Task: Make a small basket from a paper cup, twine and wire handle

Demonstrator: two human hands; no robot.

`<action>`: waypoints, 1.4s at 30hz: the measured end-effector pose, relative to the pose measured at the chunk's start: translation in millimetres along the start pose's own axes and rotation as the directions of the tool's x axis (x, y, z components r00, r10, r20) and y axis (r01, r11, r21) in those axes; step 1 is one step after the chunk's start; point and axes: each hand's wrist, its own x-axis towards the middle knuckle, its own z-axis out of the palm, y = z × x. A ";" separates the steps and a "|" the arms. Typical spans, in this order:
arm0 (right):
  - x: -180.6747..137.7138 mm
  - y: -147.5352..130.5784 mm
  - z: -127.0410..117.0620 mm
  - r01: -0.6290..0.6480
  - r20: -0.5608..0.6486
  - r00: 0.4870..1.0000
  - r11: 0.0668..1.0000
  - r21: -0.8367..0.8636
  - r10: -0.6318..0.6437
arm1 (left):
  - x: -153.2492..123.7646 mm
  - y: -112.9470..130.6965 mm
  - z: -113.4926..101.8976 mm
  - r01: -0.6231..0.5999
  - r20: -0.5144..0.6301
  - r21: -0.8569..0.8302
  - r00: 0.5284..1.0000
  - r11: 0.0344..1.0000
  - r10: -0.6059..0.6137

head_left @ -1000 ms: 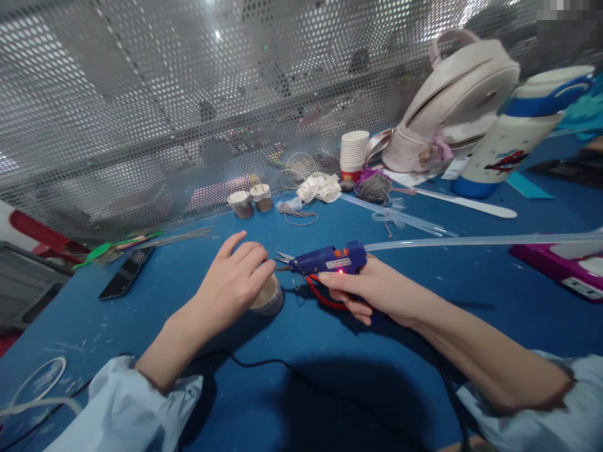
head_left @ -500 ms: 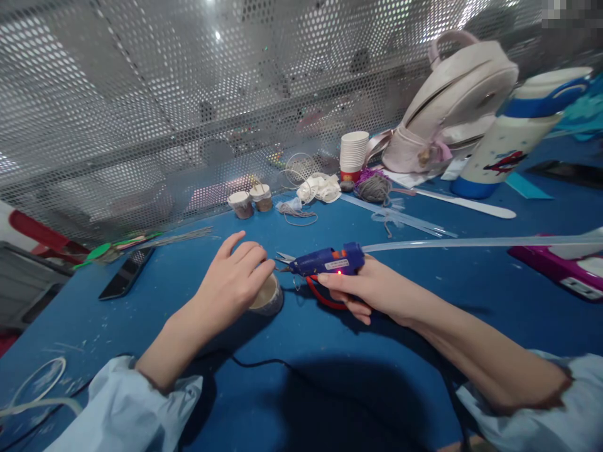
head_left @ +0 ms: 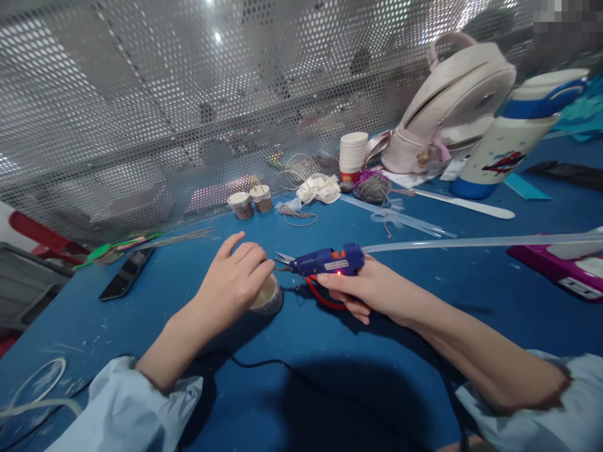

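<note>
Right hand (head_left: 365,281) wraps round blue glue gun (head_left: 313,260), nozzle (head_left: 284,269) toward left hand (head_left: 236,276), which curls loosely at small cup (head_left: 271,302), grip unclear.

A grey perforated metal screen (head_left: 155,94) spans twelve o'clock beyond the flat blue table (head_left: 103,333); a round white light (head_left: 217,37) at eleven.

The glue gun (head_left: 313,260) looks plastic, the grey yarn (head_left: 373,188) fuzzy.

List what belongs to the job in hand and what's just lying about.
Job, apparently: hot-glue gun in right hand, clear glue stick, cup by left hand.

Lying about: smartphone, backpack, water bottle, paper-cup stack, gray yarn ball.
</note>
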 end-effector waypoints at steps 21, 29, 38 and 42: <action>-0.5 -3.4 -0.1 -0.001 -0.023 1.000 1.000 -0.015 0.001 | 0.4 0.2 0.6 0.012 -0.016 0.010 1.000 1.000 -0.012; 0.4 -2.8 -2.1 -0.014 -0.003 1.000 1.000 0.001 0.014 | 0.2 0.1 0.1 -0.001 -0.005 0.033 1.000 0.999 0.001; 0.8 -0.7 -1.3 -0.008 0.007 1.000 1.000 -0.024 0.009 | 0.5 -0.3 -0.6 0.001 -0.018 0.041 1.000 0.999 0.000; -1.6 -4.8 -3.1 -0.001 -0.020 1.000 1.000 -0.024 0.001 | 0.4 -1.2 -1.1 0.008 -0.012 0.051 1.000 0.999 -0.007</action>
